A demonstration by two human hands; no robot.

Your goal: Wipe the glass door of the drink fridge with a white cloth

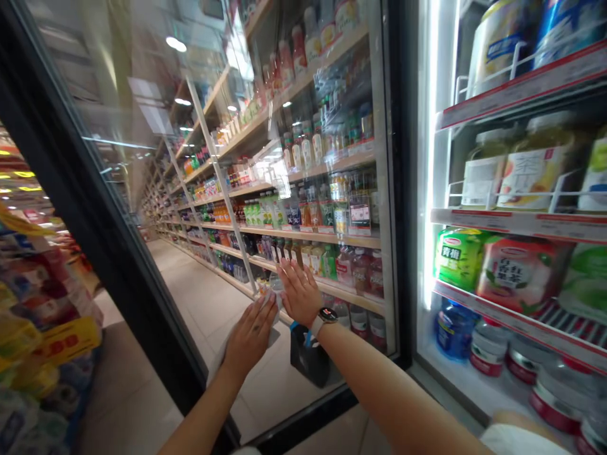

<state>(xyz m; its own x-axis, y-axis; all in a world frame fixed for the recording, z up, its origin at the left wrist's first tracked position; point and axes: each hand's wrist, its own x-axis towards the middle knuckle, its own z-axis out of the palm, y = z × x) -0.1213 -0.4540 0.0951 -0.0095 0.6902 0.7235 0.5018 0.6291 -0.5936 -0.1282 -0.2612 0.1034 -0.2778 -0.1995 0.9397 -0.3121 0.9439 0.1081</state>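
The left grip (249, 335) is holding the cloth (279, 301), likely light, soft and best pinned under flat fingers, against the glass (265, 202), while the right grip (300, 293) is lying flat and wide beside it.

1 tall black-framed glass door (126, 272) is counted. In front of it, 1 bare L hand (249, 338), 1 bare R hand (300, 294) & 1 round dark-faced watch w/ pale strap (328, 315) are seen; thru it, 1 boxy dark-grey container (308, 359). R of it, 3 red-trimmed white shelf edges (521, 221), 3 plastic-wrapped drink packs (519, 272) (2 green, 1 red) & 1 vert. white light strip (432, 158) are tallied; L of it, 1 yellow price sign (71, 341).
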